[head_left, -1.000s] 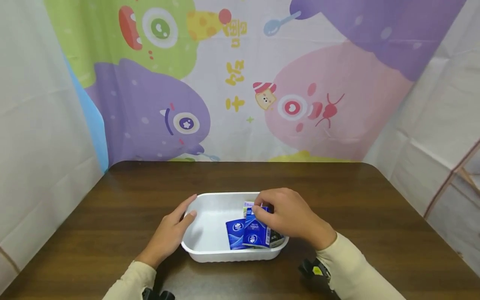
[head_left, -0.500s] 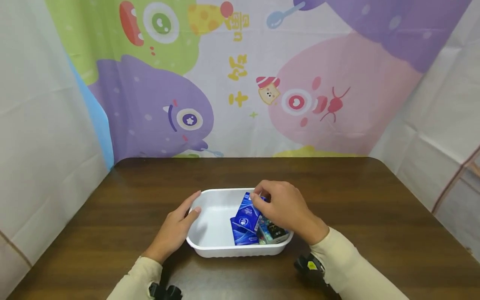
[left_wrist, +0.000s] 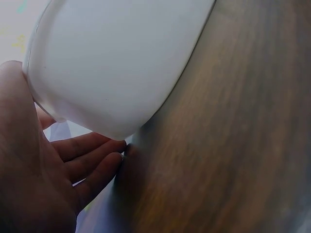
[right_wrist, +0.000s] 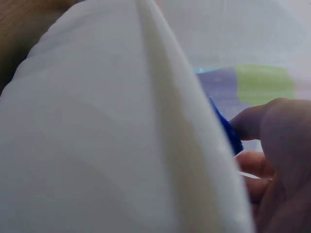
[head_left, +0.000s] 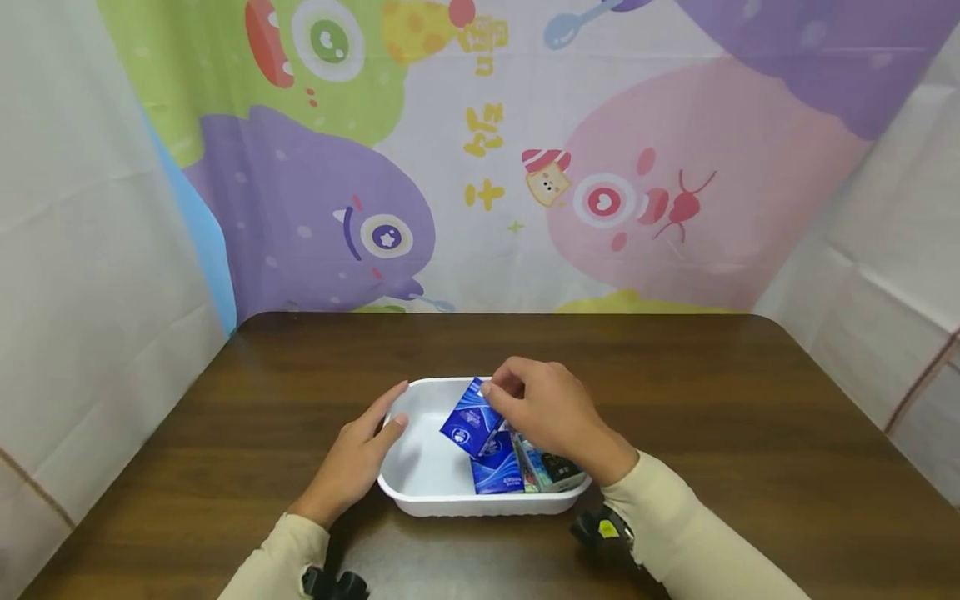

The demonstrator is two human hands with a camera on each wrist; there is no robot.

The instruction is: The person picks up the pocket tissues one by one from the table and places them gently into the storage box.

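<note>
A white plastic tray [head_left: 487,506] stands on the table. My left hand [head_left: 348,462] holds its left end, the thumb at the rim and the other fingers along the outer wall [left_wrist: 112,58]. Between thumb and fingers, my right hand [head_left: 558,417] pinches a blue tissue packet [head_left: 471,419] by its upper corner, tilted above the tray floor. Under it, a second blue tissue packet [head_left: 498,471] lies in the tray. In the right wrist view the tray wall [right_wrist: 87,107] hides most of the held packet [right_wrist: 228,128].
Dark and multicoloured packets [head_left: 561,468] lie at the tray's right end, partly covered by the right hand. The brown wooden table [head_left: 300,367] extends around the tray. A cartoon-printed curtain [head_left: 480,250] hangs behind it, with pale cloth at both sides.
My right hand has moved left with the tissue packet, turning it to a slant and uncovering more of the packets at the right. The left hand stays at the tray's end.
</note>
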